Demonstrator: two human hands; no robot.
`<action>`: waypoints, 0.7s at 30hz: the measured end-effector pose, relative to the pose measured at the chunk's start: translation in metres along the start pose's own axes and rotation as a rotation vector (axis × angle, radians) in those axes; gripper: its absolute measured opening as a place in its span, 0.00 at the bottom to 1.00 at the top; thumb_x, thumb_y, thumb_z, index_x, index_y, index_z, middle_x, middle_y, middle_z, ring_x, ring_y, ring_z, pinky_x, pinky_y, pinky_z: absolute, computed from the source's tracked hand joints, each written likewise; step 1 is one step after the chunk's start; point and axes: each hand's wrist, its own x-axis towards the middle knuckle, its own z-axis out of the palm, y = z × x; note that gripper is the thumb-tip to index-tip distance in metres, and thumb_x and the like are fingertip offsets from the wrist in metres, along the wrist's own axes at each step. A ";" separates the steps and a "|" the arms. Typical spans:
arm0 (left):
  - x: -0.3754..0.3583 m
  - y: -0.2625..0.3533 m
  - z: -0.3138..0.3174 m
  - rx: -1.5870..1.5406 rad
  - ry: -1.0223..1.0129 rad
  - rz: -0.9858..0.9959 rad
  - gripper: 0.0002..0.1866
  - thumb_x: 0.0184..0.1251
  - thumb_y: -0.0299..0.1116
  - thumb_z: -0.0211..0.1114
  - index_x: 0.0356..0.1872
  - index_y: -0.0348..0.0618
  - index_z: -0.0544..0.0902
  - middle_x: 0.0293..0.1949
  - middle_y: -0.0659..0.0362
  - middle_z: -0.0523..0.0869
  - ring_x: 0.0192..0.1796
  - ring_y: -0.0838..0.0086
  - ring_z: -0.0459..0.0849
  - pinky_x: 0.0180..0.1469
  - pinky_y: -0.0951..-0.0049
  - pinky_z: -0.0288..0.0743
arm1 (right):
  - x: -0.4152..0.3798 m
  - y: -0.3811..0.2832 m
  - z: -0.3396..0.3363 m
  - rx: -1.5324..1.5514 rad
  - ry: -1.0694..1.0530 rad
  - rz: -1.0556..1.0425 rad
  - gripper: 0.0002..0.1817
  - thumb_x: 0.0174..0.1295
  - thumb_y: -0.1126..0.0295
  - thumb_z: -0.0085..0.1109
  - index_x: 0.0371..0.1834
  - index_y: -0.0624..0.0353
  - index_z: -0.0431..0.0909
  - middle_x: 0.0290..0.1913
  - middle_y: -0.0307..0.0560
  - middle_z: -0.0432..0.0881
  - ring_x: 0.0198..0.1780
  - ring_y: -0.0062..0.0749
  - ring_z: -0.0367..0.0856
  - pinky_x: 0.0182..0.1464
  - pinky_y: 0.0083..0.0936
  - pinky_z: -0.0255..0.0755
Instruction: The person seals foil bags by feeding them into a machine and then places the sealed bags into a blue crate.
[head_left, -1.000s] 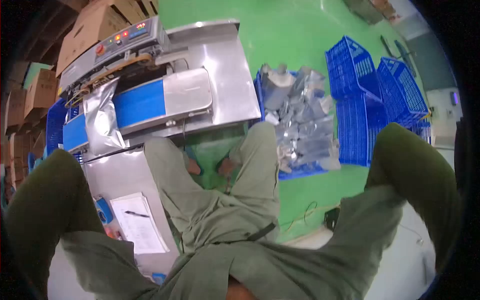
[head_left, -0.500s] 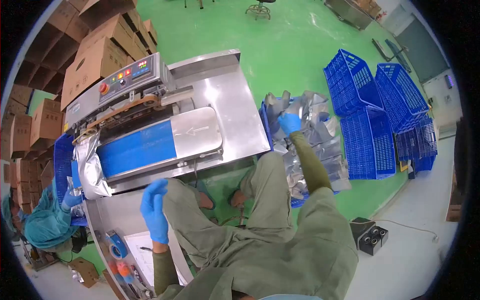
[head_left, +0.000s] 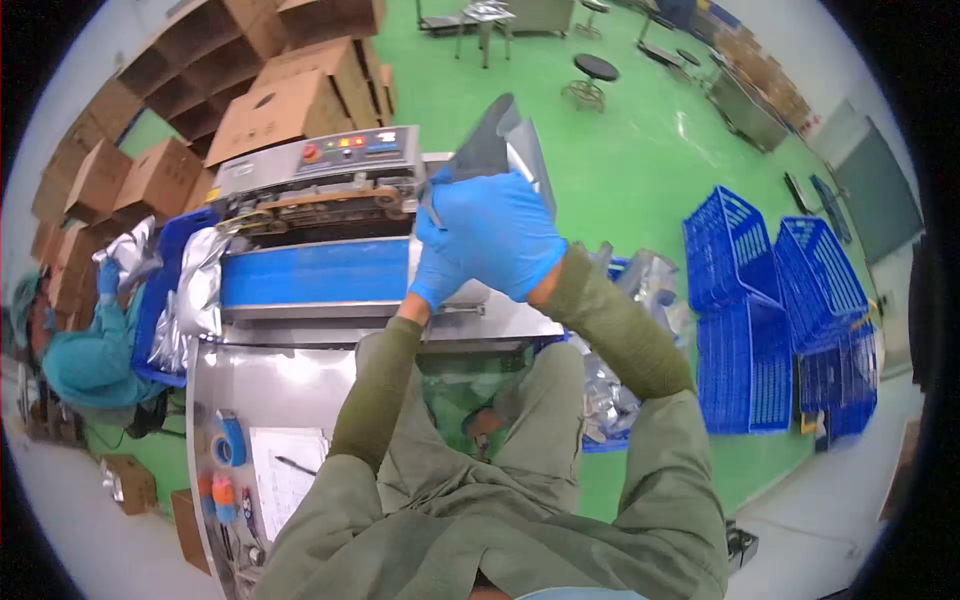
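Right hand (head_left: 500,235) clamped on smooth, shiny foil pouch (head_left: 482,150), held up over band sealer (head_left: 325,175)'s right end. Left hand (head_left: 437,277) meets it; fingers hidden, grip can't be told. Gloves and pouch block part of flat blue belt (head_left: 310,274). Crinkled pouch (head_left: 201,282) at belt's left; slatted plastic crates (head_left: 742,362) right.

Left hand (head_left: 434,272), right hand (head_left: 500,235) holding silver pouch (head_left: 483,150); pen (head_left: 296,466) on papers (head_left: 283,492); blue crates (head_left: 742,365) on floor (head_left: 640,130).
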 end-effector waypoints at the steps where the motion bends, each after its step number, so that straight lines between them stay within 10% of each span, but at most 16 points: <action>1: -0.004 -0.018 -0.018 -0.019 -0.028 -0.042 0.46 0.44 0.34 0.80 0.66 0.38 0.64 0.63 0.51 0.72 0.60 0.66 0.74 0.62 0.67 0.71 | 0.004 -0.008 0.008 0.093 0.047 0.004 0.09 0.54 0.63 0.58 0.24 0.56 0.75 0.27 0.50 0.78 0.32 0.48 0.79 0.31 0.40 0.71; 5: -0.019 -0.043 -0.078 0.047 -0.114 -0.127 0.40 0.45 0.33 0.80 0.62 0.38 0.70 0.57 0.54 0.78 0.56 0.69 0.77 0.60 0.68 0.73 | -0.025 0.015 0.026 -0.038 0.594 0.104 0.13 0.53 0.70 0.60 0.43 0.57 0.79 0.39 0.50 0.82 0.42 0.42 0.81 0.41 0.33 0.74; 11: -0.012 0.010 -0.100 0.136 -0.361 -0.253 0.31 0.52 0.33 0.75 0.59 0.39 0.74 0.52 0.56 0.82 0.52 0.72 0.80 0.57 0.69 0.74 | -0.060 0.082 0.095 0.517 0.063 0.569 0.20 0.55 0.68 0.59 0.52 0.58 0.77 0.44 0.52 0.83 0.44 0.40 0.82 0.49 0.31 0.74; 15: -0.005 0.057 -0.133 0.045 -0.150 -0.019 0.22 0.58 0.29 0.69 0.54 0.42 0.76 0.47 0.56 0.84 0.46 0.69 0.83 0.52 0.71 0.77 | -0.052 0.079 0.062 0.261 -0.036 0.479 0.10 0.58 0.67 0.60 0.40 0.60 0.78 0.35 0.50 0.80 0.34 0.39 0.80 0.39 0.30 0.73; 21: -0.005 0.038 -0.173 0.871 -0.004 0.525 0.12 0.61 0.27 0.64 0.47 0.43 0.80 0.41 0.52 0.84 0.42 0.53 0.82 0.42 0.71 0.78 | -0.101 0.117 0.064 -0.103 0.162 0.052 0.05 0.55 0.74 0.62 0.31 0.57 0.75 0.29 0.48 0.75 0.32 0.46 0.75 0.35 0.35 0.71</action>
